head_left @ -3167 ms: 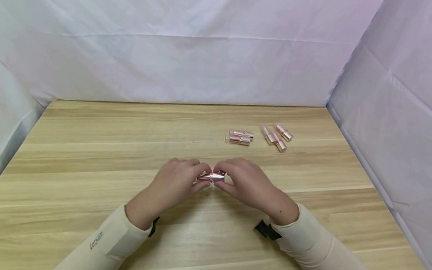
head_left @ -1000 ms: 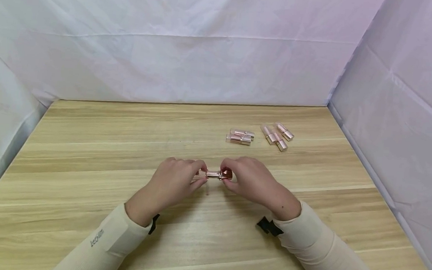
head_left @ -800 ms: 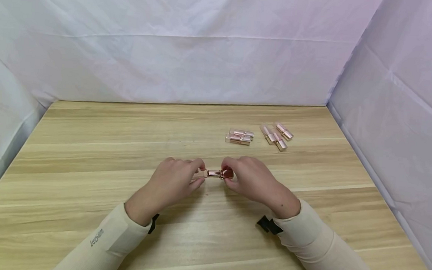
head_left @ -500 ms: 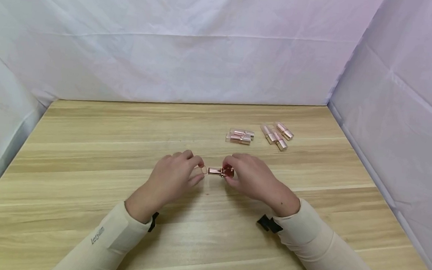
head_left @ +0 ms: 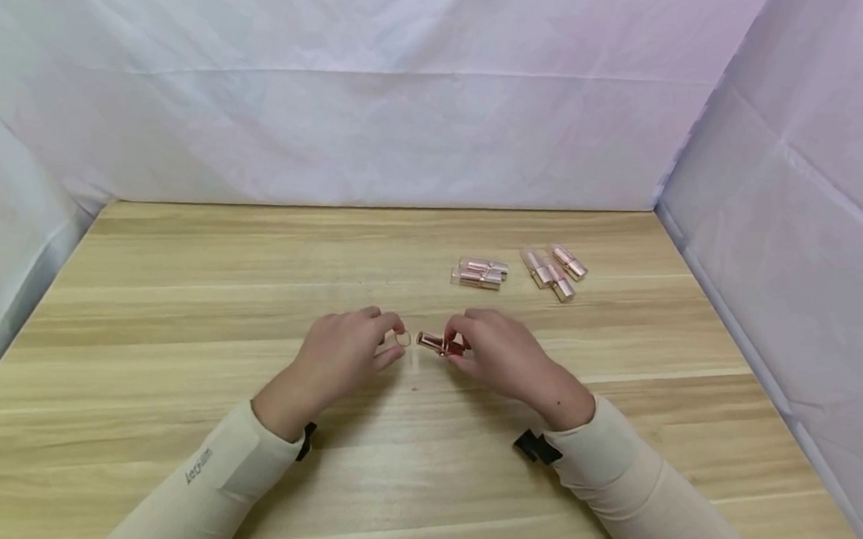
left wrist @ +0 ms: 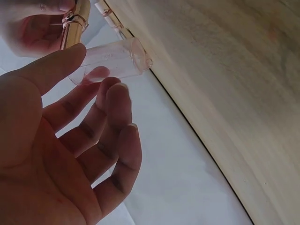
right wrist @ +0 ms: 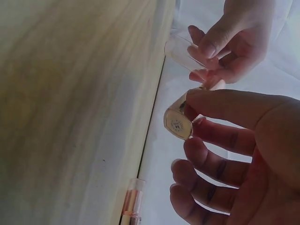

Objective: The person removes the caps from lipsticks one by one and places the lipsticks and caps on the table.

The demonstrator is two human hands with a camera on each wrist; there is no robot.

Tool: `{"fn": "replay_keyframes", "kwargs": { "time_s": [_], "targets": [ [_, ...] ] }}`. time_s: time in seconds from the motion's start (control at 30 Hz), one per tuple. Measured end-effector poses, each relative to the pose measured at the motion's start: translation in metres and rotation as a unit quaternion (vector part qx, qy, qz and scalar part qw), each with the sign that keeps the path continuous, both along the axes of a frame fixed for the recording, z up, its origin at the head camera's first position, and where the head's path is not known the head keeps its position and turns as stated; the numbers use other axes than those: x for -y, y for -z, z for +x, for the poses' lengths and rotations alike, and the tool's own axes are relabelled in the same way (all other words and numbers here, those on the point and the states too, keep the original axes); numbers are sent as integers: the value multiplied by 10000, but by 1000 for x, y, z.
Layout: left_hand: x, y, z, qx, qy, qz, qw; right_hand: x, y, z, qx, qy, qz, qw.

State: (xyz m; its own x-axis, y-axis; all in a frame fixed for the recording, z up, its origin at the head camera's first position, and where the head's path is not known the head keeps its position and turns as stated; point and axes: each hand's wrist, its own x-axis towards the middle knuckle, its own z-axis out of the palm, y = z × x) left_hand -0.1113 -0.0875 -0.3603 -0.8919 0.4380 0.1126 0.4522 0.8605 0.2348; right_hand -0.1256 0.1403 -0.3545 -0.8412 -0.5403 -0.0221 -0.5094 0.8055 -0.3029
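Between thumb and fingertips, my left hand (head_left: 339, 355) pinches a clear lipstick cap (left wrist: 115, 61), its rim facing the right hand in the head view. A rose-gold lipstick tube (head_left: 430, 342) is gripped at its base by my right hand (head_left: 504, 354), tilted slightly, with its narrower end toward the cap. A small gap separates cap and tube. The right wrist view shows the round-cornered base (right wrist: 177, 124) with a printed label. Whether any lipstick bullet stands inside the tube cannot be made out. Both hands hover over the table.
Beyond the hands on the wooden table (head_left: 212, 288) lie two capped lipsticks (head_left: 479, 279) side by side. Farther right is a group of 3 more lipsticks (head_left: 562, 283). White cloth walls (head_left: 381, 132) rise behind and at both sides.
The hands were close together on one lipstick; they have since drawn apart. The clear cap has come off leftward, and the tube, now bare, has tilted a little in the right hand.
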Motion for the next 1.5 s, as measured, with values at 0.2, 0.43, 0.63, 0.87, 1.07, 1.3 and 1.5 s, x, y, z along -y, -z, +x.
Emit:
{"fn": "replay_keyframes", "kwargs": {
  "time_s": [0.2, 0.43, 0.63, 0.87, 1.07, 1.3, 1.5],
  "targets": [
    [-1, 0, -1, 197, 27, 114, 9997, 3, 4, -1, 183, 52, 51, 9998],
    [-2, 3, 0, 262, 111, 147, 9995, 4, 8, -2, 315, 50, 49, 9995],
    [-3, 3, 0, 411, 89, 181, 9989, 5, 8, -3, 359, 69, 51, 9993],
    [-4, 4, -1, 675, 91, 116, 9976, 5, 8, -4, 533, 174, 123, 9983],
    [-6, 4, 1, 709, 125, 152, 9973, 5, 11, -5, 727, 187, -8, 9972],
    [-10, 5, 2, 752, 181, 210, 9968, 4, 14, -6, 932, 113, -257, 9952],
    [-12, 6, 2, 858, 108, 211, 9960, 6, 17, -6, 1251, -92, -653, 9899]
  ]
}}
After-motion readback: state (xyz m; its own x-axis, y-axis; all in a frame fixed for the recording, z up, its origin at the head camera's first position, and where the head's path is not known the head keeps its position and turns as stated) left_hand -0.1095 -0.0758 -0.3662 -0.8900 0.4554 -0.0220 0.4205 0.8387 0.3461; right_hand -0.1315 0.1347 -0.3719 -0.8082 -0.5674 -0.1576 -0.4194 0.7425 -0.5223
